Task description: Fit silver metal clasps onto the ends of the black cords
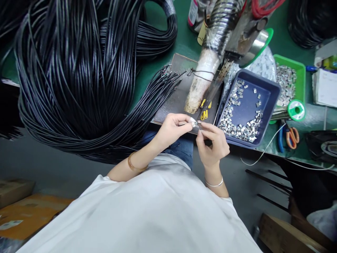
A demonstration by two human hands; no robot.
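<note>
My left hand (175,129) is closed, its thumb and index finger pinching at a small silvery metal piece (196,123) just past the table's edge. From the other side, my right hand (212,143) pinches at the same spot with its thumb and fingertips. The piece is too small and too covered by fingers to name its kind. Right of my hands stands a dark blue tray (243,110) with many small metal shells (231,123) in it. Above the fingertips, yellow handles (205,111) lie on a dark board (181,91).
A big bundle of black cables (79,77) covers the left of the green table, its stripped ends (168,75) on the board. A wrapped tube (205,66) juts down over the board. Right are a green tray (300,77), solder spool (296,110) and orange-and-blue-handled cutters (291,137).
</note>
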